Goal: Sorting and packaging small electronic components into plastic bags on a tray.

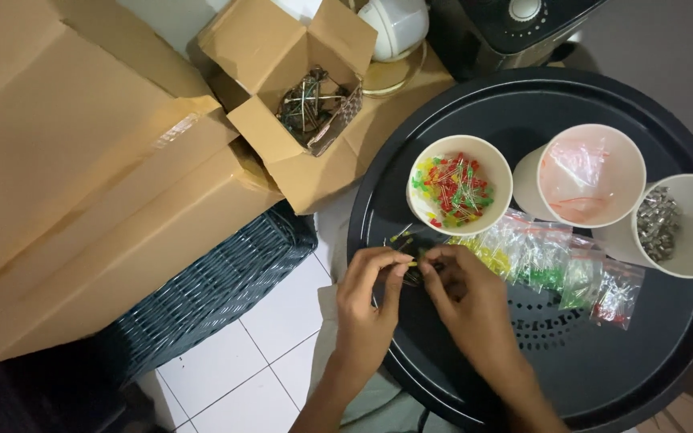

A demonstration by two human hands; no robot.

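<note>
Both hands, left hand (pixel 366 301) and right hand (pixel 463 293), pinch what seems a small yellow LED (pixel 412 262) between their fingertips over the round black tray (pixel 603 377), below a white cup of mixed LEDs (pixel 459 186) and beside small plastic bags (pixel 555 265).

Both forearms rise from the frame's bottom centre; left hand (pixel 369 309) and right hand (pixel 465 298) meet at centre, fingers curled, fingertips pinched together.

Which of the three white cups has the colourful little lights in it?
The left cup, nearest the hands, holds red, green and yellow lights. The middle cup holds clear plastic bags, and the right cup holds small silvery pieces.
</note>
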